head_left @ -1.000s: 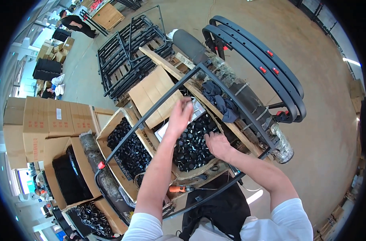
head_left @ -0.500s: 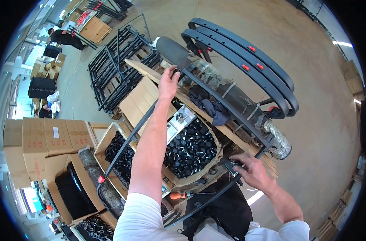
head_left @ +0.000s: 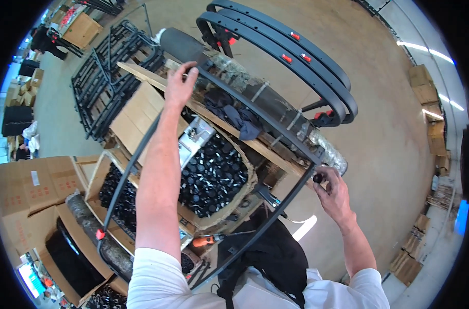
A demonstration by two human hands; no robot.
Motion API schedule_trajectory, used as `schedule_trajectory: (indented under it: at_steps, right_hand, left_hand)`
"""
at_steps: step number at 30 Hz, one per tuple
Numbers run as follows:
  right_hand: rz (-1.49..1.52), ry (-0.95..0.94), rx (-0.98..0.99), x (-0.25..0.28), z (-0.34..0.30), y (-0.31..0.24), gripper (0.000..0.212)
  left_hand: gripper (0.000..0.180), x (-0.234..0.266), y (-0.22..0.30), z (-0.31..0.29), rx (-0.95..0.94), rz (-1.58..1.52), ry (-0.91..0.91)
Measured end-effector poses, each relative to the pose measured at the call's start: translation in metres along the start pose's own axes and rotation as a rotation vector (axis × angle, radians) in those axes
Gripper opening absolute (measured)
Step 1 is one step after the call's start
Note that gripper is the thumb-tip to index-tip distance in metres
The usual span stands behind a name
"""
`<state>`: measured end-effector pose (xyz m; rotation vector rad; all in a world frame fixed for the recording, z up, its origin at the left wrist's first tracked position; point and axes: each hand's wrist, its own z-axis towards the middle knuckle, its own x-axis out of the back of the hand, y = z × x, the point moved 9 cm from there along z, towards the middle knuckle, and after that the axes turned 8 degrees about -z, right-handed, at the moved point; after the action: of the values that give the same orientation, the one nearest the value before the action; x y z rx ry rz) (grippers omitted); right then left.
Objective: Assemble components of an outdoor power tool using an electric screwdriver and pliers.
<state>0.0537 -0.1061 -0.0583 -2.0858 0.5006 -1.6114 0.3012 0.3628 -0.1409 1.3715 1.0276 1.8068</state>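
Note:
A bent frame of dark metal tube (head_left: 255, 107) lies tilted before me, across boxes and wrapped rolls. My left hand (head_left: 180, 88) is at its far left corner, fingers curled about the tube end; what lies under the fingers is hidden. My right hand (head_left: 335, 193) pinches a round black knob (head_left: 317, 178) beside the frame's right corner. Under the left forearm, an open carton (head_left: 251, 177) is full of black screw knobs (head_left: 214, 177) with shiny metal studs. A white tray with small metal parts (head_left: 196, 140) rests on their edge.
Several curved black tubes with red clips (head_left: 275, 44) stand beyond the frame. A dark cloth (head_left: 232, 116) lies by a wooden plank (head_left: 265, 152). An orange-handled screwdriver (head_left: 204, 240) is near my body. Black metal frames (head_left: 108, 77) are stacked far left; cartons (head_left: 36, 180) stand at left.
My right hand has moved from the lower tube to the frame's right corner, now showing a black knob. The left hand stays at the far corner. The whole view has shifted.

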Motion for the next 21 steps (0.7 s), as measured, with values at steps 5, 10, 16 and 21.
schedule_trajectory:
  at_steps: [5, 10, 16, 21]
  right_hand:
    - [-0.125, 0.02, -0.1, 0.008, 0.0, 0.028, 0.032]
    - [-0.126, 0.057, 0.036, 0.004, 0.003, 0.014, 0.033]
    - [-0.258, 0.051, 0.197, -0.004, 0.01, -0.007, 0.033]
    - [-0.425, 0.042, 0.045, 0.002, 0.017, 0.0, 0.029]
  left_hand:
    - [0.038, 0.0, -0.008, -0.003, 0.053, -0.315, 0.052]
    - [0.03, -0.005, -0.018, -0.004, 0.097, -0.437, -0.057]
    - [0.034, 0.003, -0.009, 0.0, -0.06, -0.232, -0.021]
    - [0.029, -0.009, 0.012, -0.005, 0.118, -0.146, -0.015]
